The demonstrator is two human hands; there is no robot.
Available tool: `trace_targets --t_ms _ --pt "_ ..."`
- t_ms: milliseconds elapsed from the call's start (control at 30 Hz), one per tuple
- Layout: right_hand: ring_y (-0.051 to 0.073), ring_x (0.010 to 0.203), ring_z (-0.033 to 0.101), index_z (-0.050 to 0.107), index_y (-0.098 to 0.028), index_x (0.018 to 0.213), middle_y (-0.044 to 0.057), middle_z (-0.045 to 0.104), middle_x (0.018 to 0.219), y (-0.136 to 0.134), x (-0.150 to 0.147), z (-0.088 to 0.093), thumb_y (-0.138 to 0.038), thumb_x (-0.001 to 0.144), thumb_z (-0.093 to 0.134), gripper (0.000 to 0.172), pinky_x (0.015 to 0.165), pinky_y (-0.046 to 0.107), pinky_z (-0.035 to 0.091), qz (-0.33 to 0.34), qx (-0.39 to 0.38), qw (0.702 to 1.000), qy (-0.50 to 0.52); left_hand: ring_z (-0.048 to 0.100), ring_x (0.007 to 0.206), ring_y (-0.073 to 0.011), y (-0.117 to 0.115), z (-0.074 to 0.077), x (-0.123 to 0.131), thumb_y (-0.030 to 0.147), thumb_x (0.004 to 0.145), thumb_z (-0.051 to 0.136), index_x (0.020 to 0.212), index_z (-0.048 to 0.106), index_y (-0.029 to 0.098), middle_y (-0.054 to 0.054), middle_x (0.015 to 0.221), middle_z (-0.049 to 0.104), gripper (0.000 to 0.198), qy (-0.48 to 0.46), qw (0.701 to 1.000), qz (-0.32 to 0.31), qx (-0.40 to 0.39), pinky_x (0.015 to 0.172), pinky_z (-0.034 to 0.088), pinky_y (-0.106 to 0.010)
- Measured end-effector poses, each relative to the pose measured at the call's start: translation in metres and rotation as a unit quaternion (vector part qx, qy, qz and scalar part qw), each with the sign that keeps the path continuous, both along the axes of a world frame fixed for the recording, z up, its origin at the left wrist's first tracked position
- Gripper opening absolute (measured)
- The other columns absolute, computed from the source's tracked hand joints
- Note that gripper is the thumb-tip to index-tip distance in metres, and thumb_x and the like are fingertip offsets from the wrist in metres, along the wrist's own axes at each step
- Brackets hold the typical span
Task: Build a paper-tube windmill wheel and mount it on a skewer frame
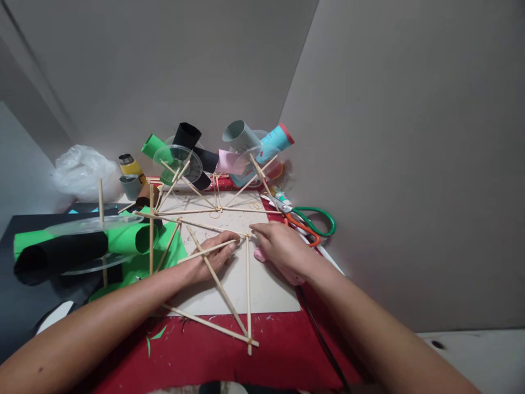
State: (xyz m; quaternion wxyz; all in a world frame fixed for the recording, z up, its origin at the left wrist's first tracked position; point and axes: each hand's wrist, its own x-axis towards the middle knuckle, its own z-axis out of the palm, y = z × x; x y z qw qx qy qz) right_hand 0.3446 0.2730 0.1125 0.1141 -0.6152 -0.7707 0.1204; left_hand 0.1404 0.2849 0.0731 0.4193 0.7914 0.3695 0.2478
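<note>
A frame of thin wooden sticks (248, 284) bound at the corners spans the board in front of me. My left hand (221, 251) lies beneath crossing sticks, its thumb and fingers closed on the end of a wooden stick (205, 252) near a corner joint. From the right, my right hand (281, 243) meets the same joint, fingertips pinched at the stick ends; its thumb is partly hidden. At that joint a small tan band (247, 236) shows. To the left, clear plastic discs with green and black paper tubes (61, 254) surround an upright stick.
Behind stand two disc wheels with paper tubes (187, 135) on stick supports. Scissors (314, 219) with green and orange handles lie right of the white board (274, 295). Loose rubber bands (255, 206) rest on it. A plastic bag (86, 172) and yellow bottle (133, 166) sit back left.
</note>
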Motion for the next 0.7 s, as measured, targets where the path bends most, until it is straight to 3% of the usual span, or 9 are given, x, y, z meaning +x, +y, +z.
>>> trace_targets --t_ms 100,233,700 --pt "0.020 0.078 0.067 0.073 -0.019 0.083 0.007 0.075 0.082 0.001 -0.006 0.005 -0.011 0.088 0.045 0.029 0.066 0.024 0.042 0.015 -0.011 1.000 -0.009 0.060 0.071 -0.0154 0.002 -0.003 -0.001 0.039 0.097 0.038 0.115 0.056 0.016 -0.006 0.093 0.064 0.035 -0.010 1.000 -0.006 0.007 0.068 0.049 -0.030" --pt "0.017 0.067 0.064 0.070 -0.020 0.074 0.004 0.071 0.071 -0.001 -0.010 0.008 -0.009 0.088 0.046 0.030 0.059 0.024 0.038 0.026 -0.022 0.999 -0.018 0.058 0.071 -0.0150 0.003 -0.008 -0.002 0.041 0.098 0.037 0.114 0.057 0.016 -0.004 0.089 0.062 0.035 -0.013 0.999 -0.010 0.031 0.068 0.048 -0.028" --pt "0.020 0.074 0.062 0.073 -0.018 0.078 0.010 0.070 0.078 0.002 -0.015 0.004 -0.009 0.086 0.049 0.027 0.061 0.026 0.034 0.042 -0.021 0.996 -0.079 0.060 0.075 -0.0164 0.003 -0.008 0.001 0.039 0.099 0.034 0.110 0.058 0.017 -0.005 0.090 0.065 0.034 0.011 0.997 0.001 0.072 0.070 0.047 -0.028"
